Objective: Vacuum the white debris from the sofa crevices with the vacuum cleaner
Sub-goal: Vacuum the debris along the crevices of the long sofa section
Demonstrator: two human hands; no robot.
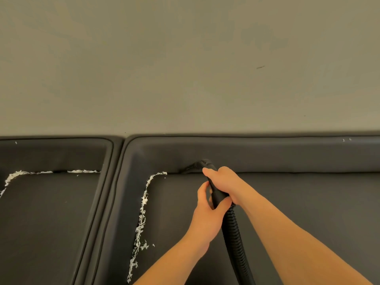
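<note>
A dark grey sofa [298, 202] fills the lower half of the view. White debris [141, 214] lines the left crevice of the right seat and curls round its back corner. More white debris [30, 173] lies in the left seat's crevices. The black vacuum nozzle [193, 166] points left into the back crevice, just right of the debris corner. My right hand [224, 184] grips the black tube behind the nozzle. My left hand [207, 210] holds the same tube lower down, where the ribbed hose [236, 239] begins.
A plain beige wall [185, 58] rises behind the sofa back. A padded divider [107, 192] separates the two seats. The hose runs down and out of the bottom edge between my forearms.
</note>
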